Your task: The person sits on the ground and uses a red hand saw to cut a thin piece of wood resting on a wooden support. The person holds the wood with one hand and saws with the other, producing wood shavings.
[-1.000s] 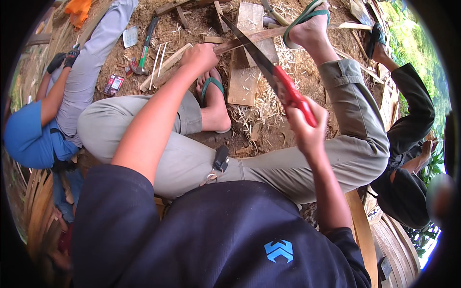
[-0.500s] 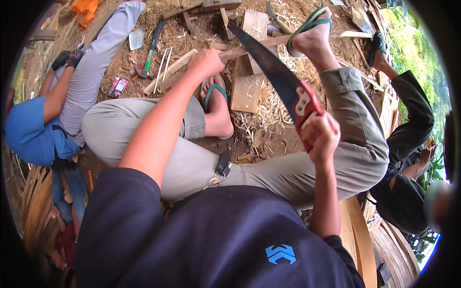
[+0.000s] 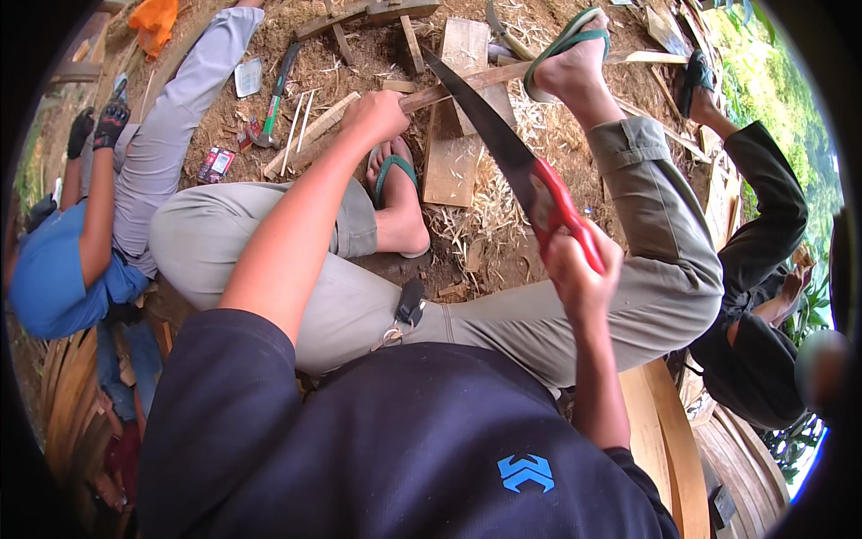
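Observation:
My right hand (image 3: 579, 274) grips the red handle of a hand saw (image 3: 503, 148), whose dark blade slants up and left across a long thin wooden strip (image 3: 485, 76). My left hand (image 3: 377, 112) is closed around that strip at its near end. The strip runs to the right under my right foot in a green sandal (image 3: 566, 49). My left foot, also in a green sandal (image 3: 395, 193), rests on the ground below the strip. I sit with both knees bent in grey trousers.
Wood offcuts, boards (image 3: 453, 153) and shavings litter the dirt. A green-handled hammer (image 3: 274, 99) lies at upper left. A person in a blue shirt (image 3: 54, 278) sits at left; another person in dark clothes (image 3: 759, 269) crouches at right. Curved wooden slats (image 3: 669, 440) lie lower right.
My right hand has pulled the saw back toward me and lower, so the blade has slid down across the strip. My left hand stays on the strip.

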Available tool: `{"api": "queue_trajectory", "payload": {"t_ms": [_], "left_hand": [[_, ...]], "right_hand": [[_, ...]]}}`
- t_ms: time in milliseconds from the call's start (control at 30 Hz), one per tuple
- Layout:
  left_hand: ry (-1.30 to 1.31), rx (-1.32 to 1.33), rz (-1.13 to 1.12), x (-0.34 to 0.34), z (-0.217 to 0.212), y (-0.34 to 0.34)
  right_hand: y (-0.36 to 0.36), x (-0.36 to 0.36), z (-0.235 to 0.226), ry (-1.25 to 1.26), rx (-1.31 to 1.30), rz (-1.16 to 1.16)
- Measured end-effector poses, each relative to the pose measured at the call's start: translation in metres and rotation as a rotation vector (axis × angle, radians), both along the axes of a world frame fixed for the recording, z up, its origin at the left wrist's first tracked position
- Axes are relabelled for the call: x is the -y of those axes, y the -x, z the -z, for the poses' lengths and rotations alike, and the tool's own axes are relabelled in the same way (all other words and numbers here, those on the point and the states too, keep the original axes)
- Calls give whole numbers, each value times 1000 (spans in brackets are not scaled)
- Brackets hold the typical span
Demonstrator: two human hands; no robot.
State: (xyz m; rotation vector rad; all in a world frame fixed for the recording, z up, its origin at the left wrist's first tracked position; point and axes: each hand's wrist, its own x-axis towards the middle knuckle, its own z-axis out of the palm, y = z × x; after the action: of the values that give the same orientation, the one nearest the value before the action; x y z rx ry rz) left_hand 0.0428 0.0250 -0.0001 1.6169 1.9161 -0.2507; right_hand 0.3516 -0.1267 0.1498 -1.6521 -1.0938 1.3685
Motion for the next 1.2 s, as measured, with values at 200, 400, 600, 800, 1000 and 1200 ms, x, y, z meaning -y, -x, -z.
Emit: {"api": "queue_trajectory", "payload": {"t_ms": [200,400,600,800,1000,1200], "left_hand": [[-22,-31,-23,-3,-1,-5],[-46,6,-35,2,2,4],[-3,-23,-15,-4,2,-2],[-36,-20,-22,0,2,5],[-10,-23,16,-5,8,-3],[-41,-9,-55,0,8,5]], "right_hand": [[-14,-13,-9,25,-46,88],[-14,-2,8,75,-133,101],[-17,-14,9,69,-125,74],[-4,7,-4,-84,174,-188],[-1,-22,34,-183,98,-163],[-25,3,-2,-48,89,-197]]}}
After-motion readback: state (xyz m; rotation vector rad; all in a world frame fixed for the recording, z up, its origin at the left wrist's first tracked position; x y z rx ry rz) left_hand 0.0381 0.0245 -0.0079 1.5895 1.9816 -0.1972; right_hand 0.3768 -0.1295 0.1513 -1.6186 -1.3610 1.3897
